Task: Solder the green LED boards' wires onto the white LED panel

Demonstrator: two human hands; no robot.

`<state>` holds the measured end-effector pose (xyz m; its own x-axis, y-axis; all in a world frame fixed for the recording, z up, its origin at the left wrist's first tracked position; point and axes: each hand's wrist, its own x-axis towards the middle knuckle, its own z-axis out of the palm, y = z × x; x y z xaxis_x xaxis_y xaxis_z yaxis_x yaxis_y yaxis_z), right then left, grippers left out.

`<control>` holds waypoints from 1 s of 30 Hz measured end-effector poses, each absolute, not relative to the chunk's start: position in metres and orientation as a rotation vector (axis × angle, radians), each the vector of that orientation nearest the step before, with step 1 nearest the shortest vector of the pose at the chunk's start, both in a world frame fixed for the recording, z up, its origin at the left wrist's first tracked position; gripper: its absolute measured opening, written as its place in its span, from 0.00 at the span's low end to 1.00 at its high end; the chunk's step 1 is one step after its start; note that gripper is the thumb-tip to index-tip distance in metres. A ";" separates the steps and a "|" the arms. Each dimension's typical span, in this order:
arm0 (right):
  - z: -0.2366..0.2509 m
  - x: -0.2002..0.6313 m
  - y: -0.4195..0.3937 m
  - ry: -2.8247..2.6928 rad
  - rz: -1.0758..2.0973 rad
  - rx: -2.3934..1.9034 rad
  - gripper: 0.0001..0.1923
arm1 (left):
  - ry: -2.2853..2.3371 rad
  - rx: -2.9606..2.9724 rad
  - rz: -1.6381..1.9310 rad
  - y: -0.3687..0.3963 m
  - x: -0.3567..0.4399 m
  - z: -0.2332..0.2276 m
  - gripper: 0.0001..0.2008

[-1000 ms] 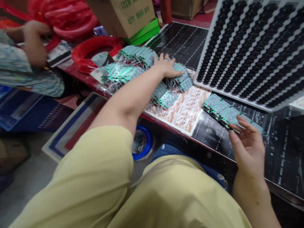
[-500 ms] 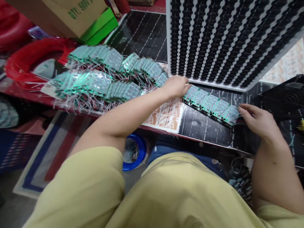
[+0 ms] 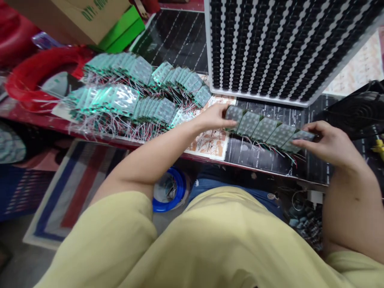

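Between my two hands is a strip of joined circuit boards (image 3: pixel 264 129), its grey, dotted faces turned up and thin wires hanging along the near side. My left hand (image 3: pixel 216 117) pinches the left end between thumb and fingers. At the opposite end my right hand (image 3: pixel 328 143) grips the last board, thumb in front and fingers behind. The strip lies across the black bench surface (image 3: pixel 249 154); whether it touches the surface I cannot tell. To the left, stacked circuit boards (image 3: pixel 123 100) with red and white wires lie in two rows.
A white-framed panel with rows of black parts (image 3: pixel 276 52) stands just behind the strip. A black fan-like object (image 3: pixel 357 112) is at the right. Red wire coil (image 3: pixel 21 88), cardboard box (image 3: pixel 75 20) and green box (image 3: pixel 121 30) sit left. Below the bench edge is a blue-rimmed bucket (image 3: pixel 180 196).
The strip has been turned in my hands, its faces now darker and its wires hanging on the near side. My right hand has closed on its right end.
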<state>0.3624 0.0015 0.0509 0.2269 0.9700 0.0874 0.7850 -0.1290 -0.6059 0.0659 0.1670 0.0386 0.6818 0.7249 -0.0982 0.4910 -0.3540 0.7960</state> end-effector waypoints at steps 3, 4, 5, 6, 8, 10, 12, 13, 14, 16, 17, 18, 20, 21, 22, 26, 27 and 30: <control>0.051 0.340 -0.016 -1.478 0.715 -1.785 0.25 | 0.870 2.174 0.438 0.145 0.036 0.034 0.08; 0.047 0.334 -0.019 -1.448 0.744 -1.763 0.25 | 0.864 2.209 0.479 0.139 0.028 0.031 0.08; 0.043 0.330 -0.022 -1.418 0.759 -1.747 0.25 | 0.853 2.228 0.518 0.133 0.022 0.027 0.07; 0.037 0.326 -0.023 -1.381 0.767 -1.717 0.27 | 0.838 2.234 0.549 0.129 0.019 0.023 0.07; 0.027 0.321 -0.025 -1.276 0.813 -1.600 0.34 | 0.805 2.228 0.572 0.122 0.016 0.016 0.10; 0.017 0.316 -0.028 -1.185 0.855 -1.487 0.39 | 0.822 2.193 0.558 0.117 0.016 0.008 0.11; 0.009 0.310 -0.032 -1.185 0.781 -1.490 0.32 | 0.890 2.137 0.530 0.109 0.018 0.002 0.09; 0.006 0.306 -0.034 -1.200 0.718 -1.513 0.27 | 0.930 2.110 0.534 0.105 0.019 -0.001 0.10; 0.003 0.302 -0.036 -1.209 0.659 -1.526 0.23 | 0.964 2.089 0.552 0.101 0.021 -0.004 0.11; -0.002 0.295 -0.040 -1.209 0.577 -1.519 0.19 | 1.008 2.050 0.610 0.093 0.023 -0.006 0.17; -0.003 0.293 -0.041 -1.203 0.555 -1.505 0.18 | 1.023 2.025 0.636 0.090 0.025 -0.006 0.20; -0.002 0.292 -0.042 -1.201 0.533 -1.497 0.19 | 1.028 1.998 0.643 0.089 0.025 -0.004 0.22; 0.004 0.294 -0.043 -1.201 0.495 -1.492 0.19 | 1.001 1.953 0.583 0.089 0.023 0.006 0.21; 0.009 0.296 -0.043 -1.203 0.484 -1.493 0.19 | 0.972 1.932 0.544 0.091 0.021 0.015 0.19; 0.015 0.299 -0.044 -1.207 0.480 -1.496 0.19 | 0.934 1.903 0.513 0.091 0.018 0.025 0.17; 0.037 0.303 -0.050 -1.227 0.537 -1.529 0.18 | 0.727 1.614 0.459 0.080 0.004 0.063 0.24; 0.040 0.301 -0.051 -1.231 0.563 -1.542 0.19 | 0.676 1.507 0.449 0.074 0.001 0.068 0.28; 0.041 0.291 -0.054 -1.235 0.628 -1.580 0.21 | 0.650 1.268 0.491 0.055 -0.002 0.064 0.33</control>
<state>0.2912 -0.0536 0.0409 0.3452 0.9233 0.1683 0.4074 0.0142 -0.9131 -0.0020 0.0553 0.0643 0.7265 0.6649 -0.1734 0.0142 0.2378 0.9712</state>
